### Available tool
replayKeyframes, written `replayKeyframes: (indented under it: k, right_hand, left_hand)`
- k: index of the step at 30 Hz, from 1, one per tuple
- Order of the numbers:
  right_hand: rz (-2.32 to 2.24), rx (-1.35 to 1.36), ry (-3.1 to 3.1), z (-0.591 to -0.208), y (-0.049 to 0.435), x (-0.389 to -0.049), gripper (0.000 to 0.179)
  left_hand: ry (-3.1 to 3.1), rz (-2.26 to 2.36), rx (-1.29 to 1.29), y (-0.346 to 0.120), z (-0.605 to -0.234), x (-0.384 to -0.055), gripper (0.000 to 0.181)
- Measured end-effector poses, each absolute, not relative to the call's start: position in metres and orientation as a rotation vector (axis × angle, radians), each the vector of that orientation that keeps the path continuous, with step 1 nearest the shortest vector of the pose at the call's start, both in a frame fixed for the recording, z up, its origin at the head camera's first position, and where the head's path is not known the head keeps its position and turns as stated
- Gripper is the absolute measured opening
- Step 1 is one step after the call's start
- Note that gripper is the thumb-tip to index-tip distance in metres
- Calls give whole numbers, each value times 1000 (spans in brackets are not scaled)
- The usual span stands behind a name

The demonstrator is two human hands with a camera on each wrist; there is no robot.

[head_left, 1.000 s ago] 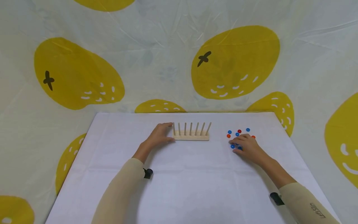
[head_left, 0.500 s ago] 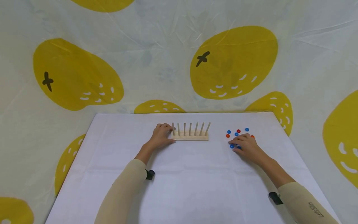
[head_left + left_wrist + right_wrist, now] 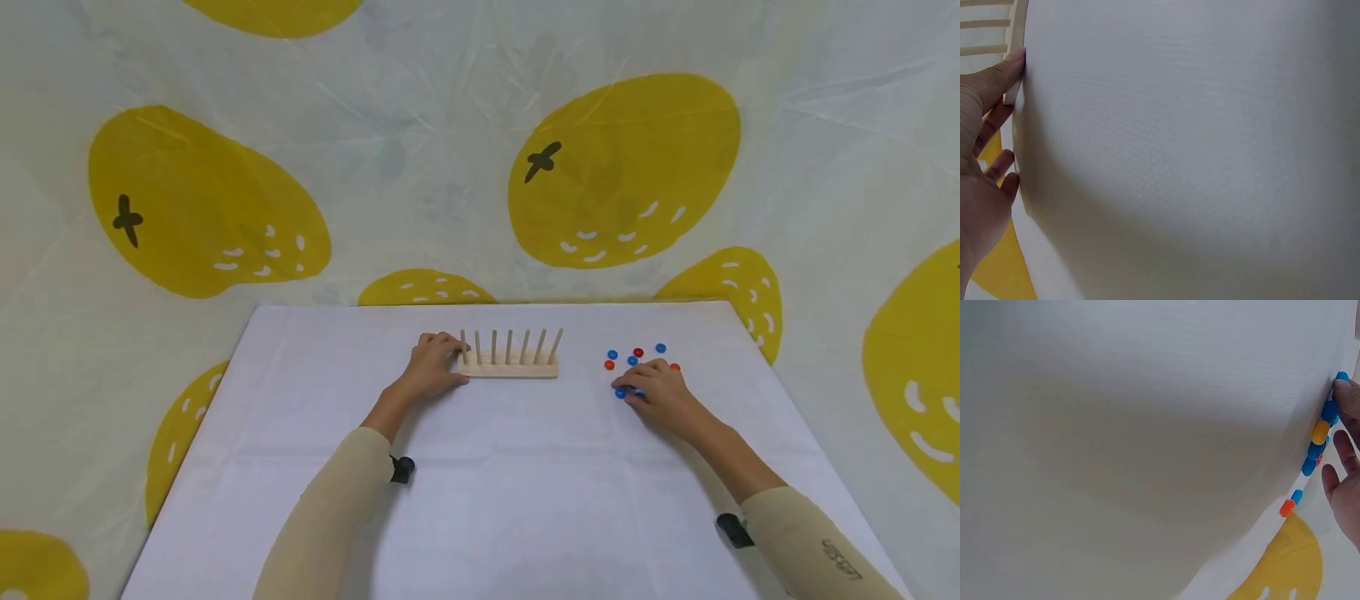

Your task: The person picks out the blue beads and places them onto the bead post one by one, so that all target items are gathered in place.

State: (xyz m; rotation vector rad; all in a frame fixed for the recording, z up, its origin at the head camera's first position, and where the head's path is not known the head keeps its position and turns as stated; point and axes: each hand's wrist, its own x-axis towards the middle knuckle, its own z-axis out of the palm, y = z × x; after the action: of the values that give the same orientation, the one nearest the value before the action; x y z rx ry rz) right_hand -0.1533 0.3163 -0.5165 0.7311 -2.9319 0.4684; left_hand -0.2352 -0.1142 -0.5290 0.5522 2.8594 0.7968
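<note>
At the left end of a wooden peg stand point(image 3: 510, 369), my left hand point(image 3: 432, 364) grips the base. Its thumb lies along the front edge, with the fingers behind the first upright peg. The left wrist view shows that thumb point(image 3: 999, 80) against the base's corner. Farther right, my right hand point(image 3: 660, 393) pinches a blue bead point(image 3: 620, 393) between thumb and index finger, low over the table. In the right wrist view this bead point(image 3: 1342, 376) shows at the thumb tip. Part of another blue bead is hidden under the hand.
Loose blue, red and orange beads lie around the right hand, among them a red bead point(image 3: 638, 352) and an orange bead point(image 3: 610, 365). A white cloth covers the table point(image 3: 517, 500). Behind it hangs a curtain point(image 3: 420, 167) with yellow fruit prints.
My left fingers have moved down and in around the end of the peg stand. The right thumb has come closer to the blue bead. The view has shifted slightly.
</note>
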Motion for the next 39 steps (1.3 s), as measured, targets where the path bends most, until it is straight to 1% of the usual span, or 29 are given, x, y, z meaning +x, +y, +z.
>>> replayKeyframes:
  k: [13,22,28,31,35,39]
  right_hand:
    - [482,736,-2923,-518,317,-157,24]
    - [537,678,-2974,-513,312,-157,22]
    - [635,667,-2966,-508,305,-160,22]
    - [678,707,-2905,-504,300,-163,21]
    - [711,756,-2839,-498,290,-166,23]
    - [743,729,-2837,-489,278,-169,26]
  left_hand:
    - [2829,840,557,-116,-524,-234,54]
    - [2820,850,536,-116,-526,-235,55]
    - [2822,846,549,-118,-528,-235,55]
    - [2814,852,552,-119,-529,-235,55]
    - [2810,860,547,-120,-530,-235,55]
    - [2806,877,543,-120,-530,-235,55]
